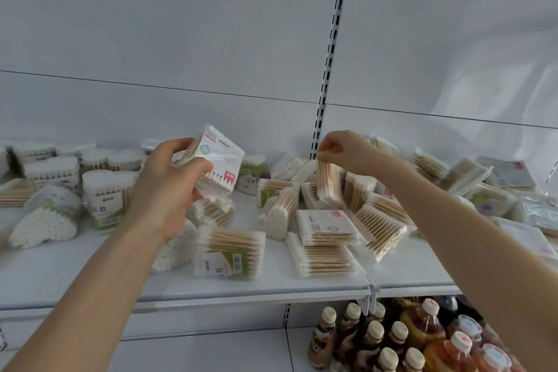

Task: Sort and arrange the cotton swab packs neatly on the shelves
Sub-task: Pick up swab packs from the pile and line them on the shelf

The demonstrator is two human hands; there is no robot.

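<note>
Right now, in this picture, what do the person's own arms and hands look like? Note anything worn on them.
Both arms are bare: no sleeve shows on the left forearm or the right forearm. The left hand and right hand are ungloved, with no ring, watch or bracelet in view. No markings show.

Glossy clear plastic packs [324,225] of wooden-stemmed swabs on matt white shelf [271,282].
</note>
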